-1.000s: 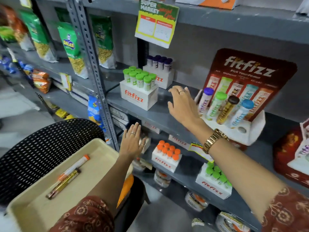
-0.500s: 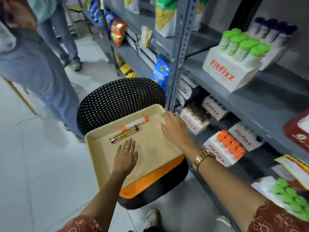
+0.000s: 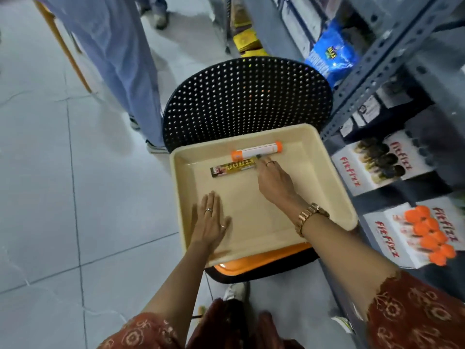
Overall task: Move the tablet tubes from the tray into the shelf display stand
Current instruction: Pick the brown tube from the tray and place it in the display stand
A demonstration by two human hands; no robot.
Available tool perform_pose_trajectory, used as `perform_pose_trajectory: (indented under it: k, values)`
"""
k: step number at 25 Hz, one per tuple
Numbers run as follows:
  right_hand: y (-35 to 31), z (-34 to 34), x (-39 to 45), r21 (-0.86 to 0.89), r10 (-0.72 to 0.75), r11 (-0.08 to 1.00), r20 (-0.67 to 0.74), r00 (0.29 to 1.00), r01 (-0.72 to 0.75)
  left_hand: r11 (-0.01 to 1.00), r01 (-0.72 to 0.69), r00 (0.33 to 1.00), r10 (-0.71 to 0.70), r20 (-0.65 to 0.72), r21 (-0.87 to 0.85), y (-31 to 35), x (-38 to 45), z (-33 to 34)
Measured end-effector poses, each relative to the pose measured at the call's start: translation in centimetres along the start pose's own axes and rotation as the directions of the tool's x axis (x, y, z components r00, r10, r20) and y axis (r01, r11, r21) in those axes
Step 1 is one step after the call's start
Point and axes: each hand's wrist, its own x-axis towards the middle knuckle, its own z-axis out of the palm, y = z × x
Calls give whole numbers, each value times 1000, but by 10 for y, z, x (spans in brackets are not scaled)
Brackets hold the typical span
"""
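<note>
Two tablet tubes lie side by side in the far part of the cream tray (image 3: 334,197); the white tube with orange caps (image 3: 256,151) lies nearest the tray's far rim, and the dark tube with a yellow label (image 3: 232,168) lies just on the near side of it, almost parallel; the yellow label carries lettering too blurred to read. The right hand (image 3: 274,180) reaches over the tray with its fingertips (image 3: 260,159) at the right end of the dark tube, touching or nearly touching both tubes; the fingers are drawn together and curled, and whether they are clamped on a tube I cannot tell, since the hand hides the contact. The left hand (image 3: 210,220) lies flat, fingers spread, on the tray's near left rim, holding nothing. The tray rests on an orange tray (image 3: 251,261) on a black perforated chair (image 3: 246,96). Right of the tray, on the grey shelving (image 3: 377,64), white boxes read "FitFizz" in red: one with dark-capped tubes (image 3: 380,159), one with orange-capped tubes (image 3: 427,233), both blurred. Beyond the tray's far left corner a person's blue trouser legs (image 3: 118,59) are cut off by the frame's top edge.
</note>
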Motion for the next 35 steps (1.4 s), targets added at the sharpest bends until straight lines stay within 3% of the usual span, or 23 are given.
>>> perform_pose_trajectory:
  k: [4,10,16,21,25,29,35]
  values:
    - [-2,18,23,-85,-33,996,105,994,42,1000,6,1000,-7,-14,-22,-2,3,7]
    - [-4,30,26,-264,-5,964,62,998,21,1000,6,1000,-6,-1,-30,-3,3,7]
    - [12,28,11,-241,39,971,145,989,-3,999,5,996,-2,86,-36,0,3,-2]
    - [30,-23,-19,-204,-33,978,13,999,35,1000,15,986,-12,167,-18,16,-1,-24]
    - [58,-87,-54,-258,-33,966,-48,998,20,990,-136,990,135,47,37,53,-5,-60]
    - [95,-154,-108,-188,58,979,-107,993,-78,952,-277,957,285,-51,126,120,-9,-105]
    - [149,-258,-213,-27,230,971,-164,959,-237,842,-521,823,539,-178,139,253,-34,-159]
